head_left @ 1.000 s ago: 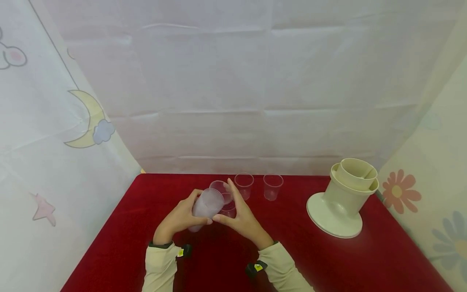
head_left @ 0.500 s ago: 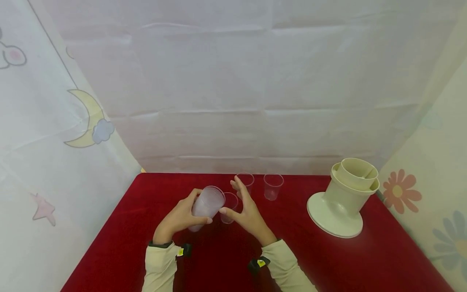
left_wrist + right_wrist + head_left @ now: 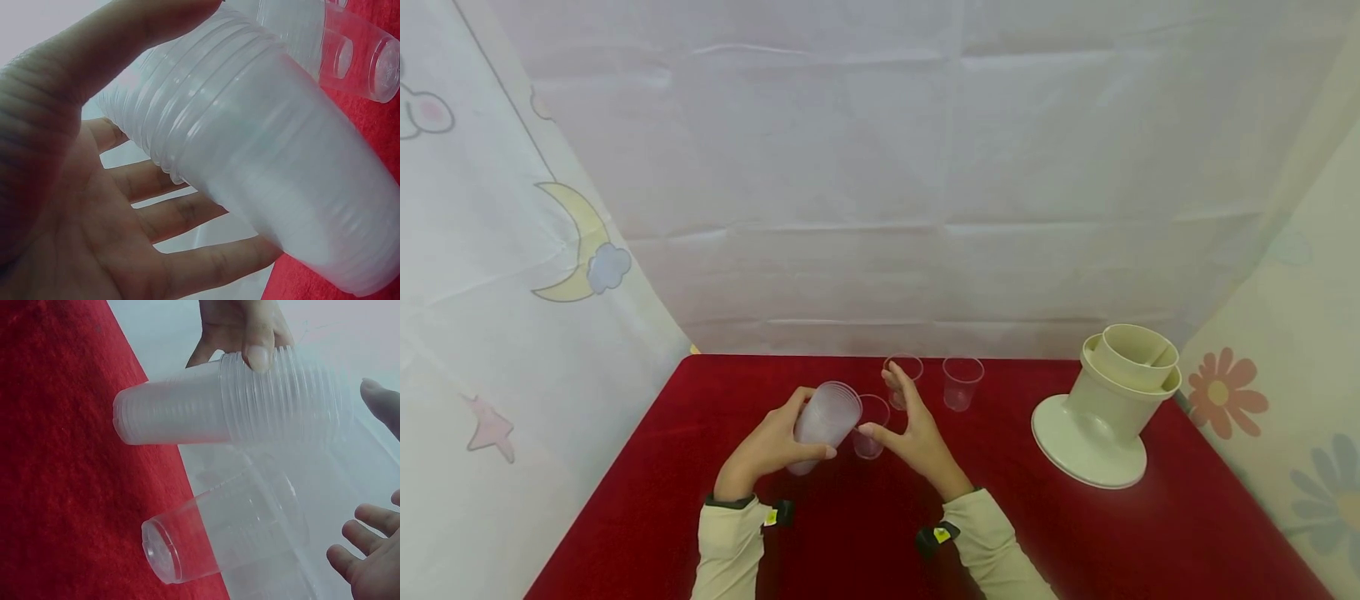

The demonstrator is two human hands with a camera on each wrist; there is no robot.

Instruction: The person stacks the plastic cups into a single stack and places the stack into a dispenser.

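Observation:
In the head view my left hand (image 3: 767,446) grips a tilted stack of nested clear plastic cups (image 3: 827,418), its rims facing up and to the right. The left wrist view shows the thumb over the cup rims and the fingers beneath the stack (image 3: 281,144). Just right of the stack, a single clear plastic cup (image 3: 869,443) stands upright on the red cloth. My right hand (image 3: 917,437) is beside that cup, fingers spread and holding nothing. In the right wrist view, a gap separates its fingertips (image 3: 340,557) from the single cup (image 3: 187,544).
Two more clear cups stand toward the back: one (image 3: 913,368) partly behind my right fingers, another (image 3: 961,385) farther right. A cream plastic pipe-like piece on a round base (image 3: 1097,425) is at the right of the red cloth (image 3: 730,383). White printed sheets (image 3: 887,275) surround the table.
A single cup that was higher, between both hands, now stands lower on the cloth. My right hand has moved right, away from the stack. My left hand stays put with the stack.

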